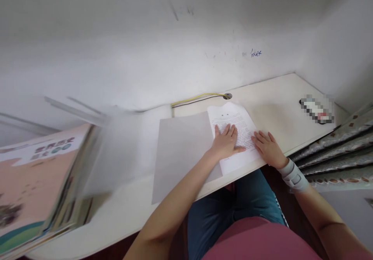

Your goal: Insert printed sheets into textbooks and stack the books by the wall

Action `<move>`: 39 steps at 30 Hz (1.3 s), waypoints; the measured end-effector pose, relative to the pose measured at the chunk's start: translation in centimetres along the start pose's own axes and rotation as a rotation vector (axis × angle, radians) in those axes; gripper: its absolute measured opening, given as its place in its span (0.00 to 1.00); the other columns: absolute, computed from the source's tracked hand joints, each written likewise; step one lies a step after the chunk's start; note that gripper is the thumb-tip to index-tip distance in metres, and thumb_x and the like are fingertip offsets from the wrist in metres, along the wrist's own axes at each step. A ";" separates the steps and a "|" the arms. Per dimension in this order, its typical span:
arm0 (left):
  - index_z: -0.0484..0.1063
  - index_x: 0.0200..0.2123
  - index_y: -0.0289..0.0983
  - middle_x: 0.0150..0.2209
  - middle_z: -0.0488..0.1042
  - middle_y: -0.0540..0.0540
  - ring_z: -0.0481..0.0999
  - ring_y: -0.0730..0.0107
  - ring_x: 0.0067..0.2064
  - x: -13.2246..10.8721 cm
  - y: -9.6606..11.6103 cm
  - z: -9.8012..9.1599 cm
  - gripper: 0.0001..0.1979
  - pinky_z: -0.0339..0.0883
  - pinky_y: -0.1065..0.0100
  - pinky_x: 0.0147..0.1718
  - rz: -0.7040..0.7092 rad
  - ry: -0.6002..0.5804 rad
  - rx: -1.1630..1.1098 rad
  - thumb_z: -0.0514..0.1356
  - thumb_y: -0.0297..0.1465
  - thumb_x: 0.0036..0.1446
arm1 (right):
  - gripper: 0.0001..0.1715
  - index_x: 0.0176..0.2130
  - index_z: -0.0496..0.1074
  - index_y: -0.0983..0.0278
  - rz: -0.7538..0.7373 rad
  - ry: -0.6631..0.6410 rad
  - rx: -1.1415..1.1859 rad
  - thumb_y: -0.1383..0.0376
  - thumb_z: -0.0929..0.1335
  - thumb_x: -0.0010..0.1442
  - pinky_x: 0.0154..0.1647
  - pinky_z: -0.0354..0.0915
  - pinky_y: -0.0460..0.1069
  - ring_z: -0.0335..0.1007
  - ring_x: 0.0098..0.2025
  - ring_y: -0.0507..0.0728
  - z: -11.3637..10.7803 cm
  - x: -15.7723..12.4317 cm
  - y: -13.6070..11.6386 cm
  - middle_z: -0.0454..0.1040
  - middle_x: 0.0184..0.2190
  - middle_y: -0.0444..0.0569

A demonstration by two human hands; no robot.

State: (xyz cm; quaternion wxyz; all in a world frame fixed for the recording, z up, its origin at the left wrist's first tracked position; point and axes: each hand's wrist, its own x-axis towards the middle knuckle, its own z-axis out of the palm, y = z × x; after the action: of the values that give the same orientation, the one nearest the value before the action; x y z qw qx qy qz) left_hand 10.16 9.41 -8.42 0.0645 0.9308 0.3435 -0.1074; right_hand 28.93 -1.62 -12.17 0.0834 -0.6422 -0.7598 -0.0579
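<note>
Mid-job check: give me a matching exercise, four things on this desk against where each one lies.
1. printed sheet
2. grey sheet
3. stack of books
4. yellow cable

A. along the wall at the back of the desk
B. at the desk's left end
C. under the left hand and right hand
D. just left of the printed sheet

Pairs: 1-C, 2-D, 3-B, 4-A.

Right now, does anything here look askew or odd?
Only small things: blue scribbles mark the wall, and the page under the left hand and right hand overlaps a gray sheet.
</note>
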 end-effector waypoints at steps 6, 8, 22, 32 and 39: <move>0.44 0.67 0.34 0.68 0.41 0.36 0.39 0.42 0.68 -0.7 0.1 0.3 0.45 0.27 0.35 0.59 0.030 0.008 -0.003 0.41 0.59 0.56 | 0.24 0.58 0.64 0.63 -0.011 -0.010 0.007 0.68 0.57 0.65 0.62 0.49 0.62 0.54 0.63 0.61 0.0 -0.5 0.2 0.63 0.61 0.53; 0.43 0.67 0.35 0.68 0.41 0.38 0.38 0.43 0.68 -0.6 0.2 0.3 0.43 0.29 0.35 0.59 0.027 0.006 -0.002 0.41 0.57 0.57 | 0.24 0.59 0.64 0.62 -0.013 -0.010 0.005 0.68 0.57 0.65 0.62 0.50 0.61 0.54 0.64 0.61 0.1 -0.6 0.2 0.62 0.61 0.54; 0.43 0.67 0.34 0.68 0.41 0.38 0.40 0.45 0.68 0.7 0.2 0.1 0.44 0.27 0.34 0.58 0.072 0.019 -0.066 0.41 0.58 0.57 | 0.23 0.58 0.65 0.64 -0.020 -0.007 0.022 0.68 0.57 0.65 0.61 0.52 0.61 0.54 0.63 0.61 -0.2 -0.6 -0.1 0.61 0.62 0.54; 0.44 0.67 0.35 0.68 0.42 0.39 0.39 0.49 0.68 1.7 0.8 0.0 0.43 0.26 0.36 0.59 0.085 0.035 -0.077 0.41 0.57 0.57 | 0.24 0.58 0.64 0.64 -0.029 -0.026 0.014 0.68 0.57 0.65 0.61 0.51 0.60 0.54 0.63 0.61 -0.1 -0.6 0.2 0.61 0.62 0.55; 0.42 0.67 0.33 0.68 0.39 0.39 0.39 0.49 0.68 1.8 1.0 -0.4 0.44 0.27 0.35 0.59 0.102 -0.001 -0.096 0.43 0.56 0.57 | 0.24 0.58 0.64 0.64 -0.032 -0.044 0.007 0.67 0.57 0.65 0.61 0.51 0.61 0.54 0.63 0.61 -0.4 -0.5 0.2 0.60 0.62 0.55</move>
State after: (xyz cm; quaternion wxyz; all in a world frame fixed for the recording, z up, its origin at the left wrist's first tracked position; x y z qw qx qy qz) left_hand 12.17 9.88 -8.40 0.1145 0.9429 0.3002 -0.0879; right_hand 29.22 -2.14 -11.84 0.0683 -0.6309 -0.7717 -0.0424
